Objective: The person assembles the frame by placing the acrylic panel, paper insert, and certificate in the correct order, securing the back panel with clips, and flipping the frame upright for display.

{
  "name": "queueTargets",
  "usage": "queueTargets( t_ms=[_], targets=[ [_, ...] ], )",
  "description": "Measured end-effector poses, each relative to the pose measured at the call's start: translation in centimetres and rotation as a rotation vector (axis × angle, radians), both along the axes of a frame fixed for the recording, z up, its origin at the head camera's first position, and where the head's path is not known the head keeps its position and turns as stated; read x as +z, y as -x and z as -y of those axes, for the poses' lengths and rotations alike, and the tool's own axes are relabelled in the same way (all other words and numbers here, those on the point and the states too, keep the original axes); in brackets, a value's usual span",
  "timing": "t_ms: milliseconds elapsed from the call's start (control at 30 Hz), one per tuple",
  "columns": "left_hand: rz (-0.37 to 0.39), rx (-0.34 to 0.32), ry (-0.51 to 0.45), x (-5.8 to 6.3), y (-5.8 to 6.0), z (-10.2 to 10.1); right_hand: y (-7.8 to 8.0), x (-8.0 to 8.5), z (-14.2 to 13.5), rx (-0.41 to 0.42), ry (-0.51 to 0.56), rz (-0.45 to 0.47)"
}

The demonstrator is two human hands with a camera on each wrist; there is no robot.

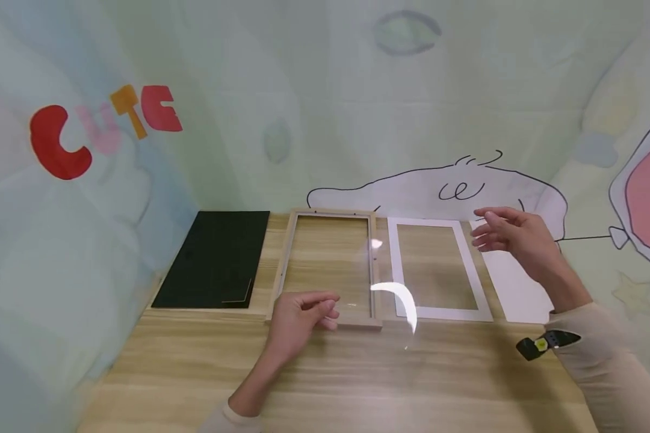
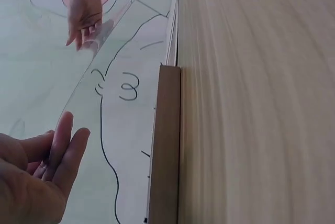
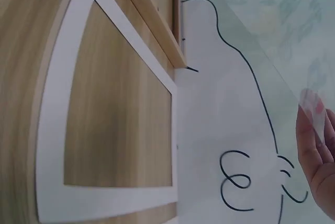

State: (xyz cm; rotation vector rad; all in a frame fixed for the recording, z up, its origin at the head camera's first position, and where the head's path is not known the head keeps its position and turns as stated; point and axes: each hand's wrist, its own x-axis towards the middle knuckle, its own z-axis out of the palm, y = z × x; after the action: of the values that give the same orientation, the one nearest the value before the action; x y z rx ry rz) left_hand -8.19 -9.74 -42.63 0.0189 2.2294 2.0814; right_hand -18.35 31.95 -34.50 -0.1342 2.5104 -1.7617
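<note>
A clear, thin plastic sheet (image 1: 403, 300) spans the gap between both hands, raised over the table and showing bright glare. My left hand (image 1: 303, 322) pinches one edge between thumb and fingers, above the lower edge of a wooden picture frame (image 1: 377, 270). At the sheet's other end, my right hand (image 1: 511, 237) holds it, higher up beside a white mat (image 1: 436, 313) with a cut-out window. The right wrist view catches a bit of the clear sheet (image 3: 314, 110) between the fingers of the right hand (image 3: 316, 161).
A black backing board (image 1: 213, 258) lies at the left of the wood-grain table (image 1: 330, 385). A white sheet (image 1: 517, 288) lies at the right, partly under the right arm in view. Behind the row hangs a printed cloth backdrop (image 1: 238, 90).
</note>
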Motion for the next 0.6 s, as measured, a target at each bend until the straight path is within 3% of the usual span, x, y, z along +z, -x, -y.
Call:
queueTargets(
  t_ms=[133,233,400,600],
  targets=[
    [0.005,0.088,-0.056,-0.5,0.0,1.0,1.0,-2.1,1.8,-0.004,0.283,0.090],
    [0.015,0.154,-0.058,-1.0,0.3,1.6,1.6,-3.6,3.4,0.031,0.409,0.151],
    [0.072,0.247,-0.068,-1.7,0.5,2.5,2.2,-6.0,6.1,0.101,0.431,0.225],
    [0.122,0.301,-0.188,-1.8,1.0,3.6,3.2,-7.8,9.5,0.173,0.367,0.263]
  ],
)
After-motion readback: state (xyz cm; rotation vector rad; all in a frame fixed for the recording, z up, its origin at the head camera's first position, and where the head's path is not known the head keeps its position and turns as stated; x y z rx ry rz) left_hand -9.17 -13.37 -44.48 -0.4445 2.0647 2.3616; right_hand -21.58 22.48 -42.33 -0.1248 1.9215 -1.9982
